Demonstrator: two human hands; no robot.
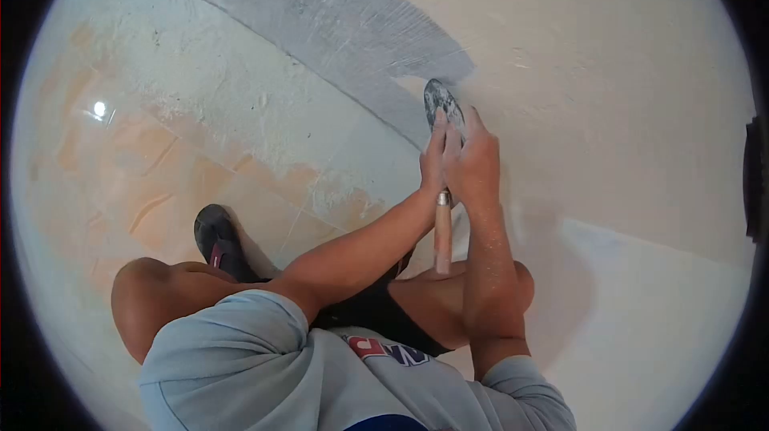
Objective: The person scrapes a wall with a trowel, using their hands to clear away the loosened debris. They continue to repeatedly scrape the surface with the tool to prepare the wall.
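My left hand (432, 160) and my right hand (477, 160) are close together in front of the wall, closed around a trowel. Its dark, rounded blade (438, 96), smeared with white, sticks out beyond my fingers. A wooden handle (443, 237) with a metal collar hangs down below my wrists, roughly in line with the blade. My hands hide the join between the two. White residue coats my fingers. Just behind the blade, a grey streaked patch (344, 26) on the wall borders the pale coating (593, 86).
Tiled floor (152, 183) with white residue lies to the left, meeting the wall along a slanting edge. My dark shoe (216, 231) rests on it. My bent knees flank my forearms. A dark object (751, 179) shows at the far right edge.
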